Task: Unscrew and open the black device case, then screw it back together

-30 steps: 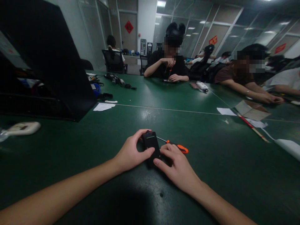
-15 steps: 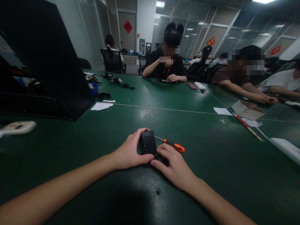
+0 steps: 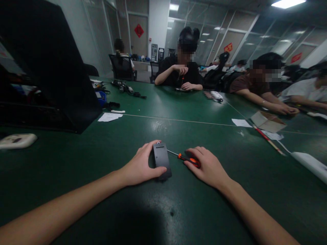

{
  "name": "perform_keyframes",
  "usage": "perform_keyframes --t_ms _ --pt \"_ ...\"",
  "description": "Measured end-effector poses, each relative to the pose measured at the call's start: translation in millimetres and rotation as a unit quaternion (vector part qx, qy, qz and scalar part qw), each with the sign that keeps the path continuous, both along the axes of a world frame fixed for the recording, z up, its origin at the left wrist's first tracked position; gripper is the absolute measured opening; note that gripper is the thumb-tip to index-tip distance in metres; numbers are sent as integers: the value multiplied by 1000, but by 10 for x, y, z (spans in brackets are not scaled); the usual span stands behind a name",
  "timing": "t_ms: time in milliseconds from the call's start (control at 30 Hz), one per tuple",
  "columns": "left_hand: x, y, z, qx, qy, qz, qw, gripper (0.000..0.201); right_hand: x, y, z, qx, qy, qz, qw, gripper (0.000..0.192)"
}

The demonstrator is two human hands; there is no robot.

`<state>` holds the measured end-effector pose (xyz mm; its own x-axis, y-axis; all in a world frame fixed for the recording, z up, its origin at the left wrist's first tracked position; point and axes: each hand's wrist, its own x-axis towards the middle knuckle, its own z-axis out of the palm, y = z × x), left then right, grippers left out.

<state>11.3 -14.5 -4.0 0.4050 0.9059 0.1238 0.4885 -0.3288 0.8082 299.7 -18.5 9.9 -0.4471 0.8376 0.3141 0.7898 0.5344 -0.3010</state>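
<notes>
My left hand (image 3: pixel 141 163) is closed around a small black box-shaped plastic case (image 3: pixel 161 158), with the thumb across its lower part and the fingers along its far left side. A slot and small marks show on the case's upper face. To the right, my right hand (image 3: pixel 209 166) closes over the orange-and-black handle of a screwdriver (image 3: pixel 190 160), thumb on the near side and fingers on the far side. The screwdriver lies on the green table, its metal shaft pointing left to the case. The shaft's tip is hidden behind the case.
A large black open-sided case (image 3: pixel 61 68) stands at the left, with a white object (image 3: pixel 21 140) before it. Cables (image 3: pixel 125 86) and paper (image 3: pixel 109 117) lie beyond. At the right are an open carton (image 3: pixel 268 121) and a red stick (image 3: pixel 265 137). Across the table, a person (image 3: pixel 176 73) holds a screwdriver.
My right hand has left the black case and moved right onto the screwdriver's handle. My left hand keeps hold of the case, which is tilted slightly differently and looks lighter.
</notes>
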Motion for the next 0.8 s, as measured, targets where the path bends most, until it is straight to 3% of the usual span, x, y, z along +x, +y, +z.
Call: perform_keyframes --t_ms 100,200,300,433,533,633,800 --pt "5 4 14 -6 17 1 1000 94 68 75 -52 -48 78 -19 996 21" --pt "14 6 35 1 38 -13 999 95 72 103 -110 -27 182 -74 980 29" --pt "21 3 51 5 62 -30 998 95 29 106 -100 8 322 -132 937 40" --pt "20 -9 59 -12 60 -35 998 93 -130 5 113 48 495 -98 862 43" --pt "26 -23 73 -13 43 -49 998 90 -292 -165 342 99 484 -34 869 36" --pt "40 -34 85 3 45 -64 997 83 -423 -336 494 137 452 31 881 44" --pt "43 -32 61 9 42 -55 998 86 -494 -438 509 136 430 61 890 53"
